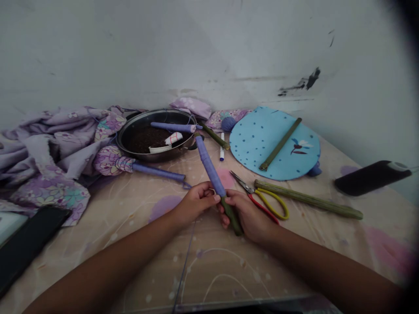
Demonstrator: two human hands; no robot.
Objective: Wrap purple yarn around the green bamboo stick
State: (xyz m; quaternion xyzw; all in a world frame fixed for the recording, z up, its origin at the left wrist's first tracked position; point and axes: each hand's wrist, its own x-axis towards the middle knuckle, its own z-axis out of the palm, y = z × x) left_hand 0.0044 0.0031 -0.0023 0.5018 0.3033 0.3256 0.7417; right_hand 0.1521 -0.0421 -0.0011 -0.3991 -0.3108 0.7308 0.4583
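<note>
A green plant stick (211, 171), wrapped in purple yarn along most of its length, is held up at a slant over the table. My left hand (200, 201) pinches it near the lower end of the wrapping. Close beside, my right hand (247, 213) is closed around the stick at the edge of the bare green part. A strand of purple yarn (187, 261) runs down from my hands to the table's front edge. Just beyond my right hand lie scissors (258, 196) with red and yellow handles.
A dark pan (124, 144) holding brown soil and a wrapped stick stands at the back. A blue round mat (245, 144) carries a bare stick. Nearby are a marker (222, 148), a thick green stick (310, 200), a black cylinder (369, 178), crumpled cloth (78, 152) and a phone (32, 244).
</note>
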